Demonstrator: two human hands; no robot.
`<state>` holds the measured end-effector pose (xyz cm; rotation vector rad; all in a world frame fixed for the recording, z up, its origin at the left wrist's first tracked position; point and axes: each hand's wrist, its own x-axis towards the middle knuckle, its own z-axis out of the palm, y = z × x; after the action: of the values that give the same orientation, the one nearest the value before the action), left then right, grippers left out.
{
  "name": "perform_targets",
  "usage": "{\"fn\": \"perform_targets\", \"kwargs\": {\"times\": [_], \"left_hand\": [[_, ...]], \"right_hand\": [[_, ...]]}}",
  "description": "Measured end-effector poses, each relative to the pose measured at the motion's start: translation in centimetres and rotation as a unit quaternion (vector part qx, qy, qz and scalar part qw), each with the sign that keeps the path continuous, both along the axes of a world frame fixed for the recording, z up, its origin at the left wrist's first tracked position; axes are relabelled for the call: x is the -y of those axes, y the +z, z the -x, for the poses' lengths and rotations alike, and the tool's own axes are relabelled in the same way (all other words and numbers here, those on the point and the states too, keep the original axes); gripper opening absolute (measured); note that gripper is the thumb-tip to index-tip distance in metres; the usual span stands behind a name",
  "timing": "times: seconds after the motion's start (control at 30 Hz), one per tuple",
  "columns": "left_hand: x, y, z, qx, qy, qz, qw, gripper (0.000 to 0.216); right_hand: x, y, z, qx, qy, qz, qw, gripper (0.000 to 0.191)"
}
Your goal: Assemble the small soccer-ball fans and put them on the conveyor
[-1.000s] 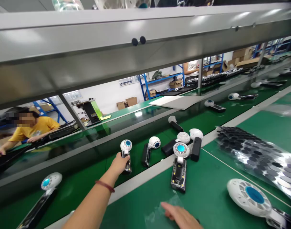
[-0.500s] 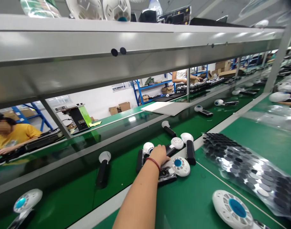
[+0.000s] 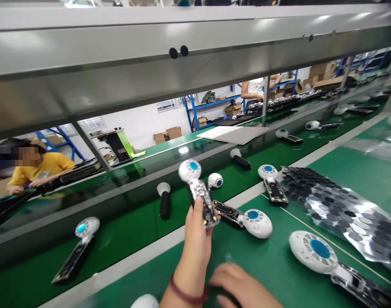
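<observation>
My left hand [image 3: 195, 239], a red band at its wrist, is closed round the clear-and-black handle of a small hand fan [image 3: 198, 192]. It holds the fan up, with the white head and blue centre pointing away from me. Right behind it another fan [image 3: 215, 180] lies on the belt. My right hand [image 3: 242, 286] hovers low over the green mat [image 3: 279, 265] at the bottom edge. It is blurred, so its fingers cannot be read. Two more fans lie on the mat, one [image 3: 256, 222] just right of my left hand and one [image 3: 271, 182] farther back.
A bigger fan [image 3: 314, 252] lies at the lower right beside a foil sheet of black round pads [image 3: 336, 201]. Several fans ride the green conveyor belt [image 3: 125, 231], such as one at the left [image 3: 83, 244]. A metal shelf [image 3: 150, 64] hangs overhead. A person in yellow [image 3: 41, 167] works across the belt.
My left hand has left the cluster of fans at the belt's edge and now holds one fan up. My right hand has come back into view at the bottom.
</observation>
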<state>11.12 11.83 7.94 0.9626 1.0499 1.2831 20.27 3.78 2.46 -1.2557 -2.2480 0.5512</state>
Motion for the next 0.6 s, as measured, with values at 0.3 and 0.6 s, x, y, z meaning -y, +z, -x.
{"fn": "perform_targets", "kwargs": {"times": [0.3, 0.6], "left_hand": [[6.7, -4.9, 4.9, 0.161, 0.054, 0.150, 0.974, 0.024], [8.0, -5.8, 4.5, 0.192, 0.008, 0.168, 0.967, 0.047]], "right_hand": [[-5.2, 3.9, -5.4, 0.301, -0.257, -0.025, 0.918, 0.046], [3.1, 3.9, -4.3, 0.308, -0.113, -0.035, 0.944, 0.037]]}}
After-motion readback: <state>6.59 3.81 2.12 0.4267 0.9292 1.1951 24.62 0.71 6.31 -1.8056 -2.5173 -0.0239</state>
